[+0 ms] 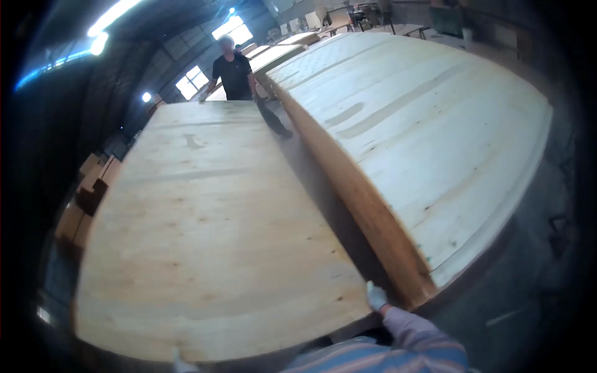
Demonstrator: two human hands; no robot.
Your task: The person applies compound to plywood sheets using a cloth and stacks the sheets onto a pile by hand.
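Note:
A large pale plywood sheet [211, 230] fills the left and middle of the view. My right hand [376, 297], in a light glove, grips its near right corner. At the near edge, toward the lower left, my left hand [181, 362] holds the sheet; only part of this gloved hand shows. Across the sheet, at its far end, stands a person in a dark shirt [235, 76], with one hand near the far left corner.
To the right stands a tall stack of plywood [423, 124], a narrow gap from the sheet. Cardboard boxes [73, 224] lie along the left. More stacked boards [273, 56] and some chairs [354, 18] are at the back.

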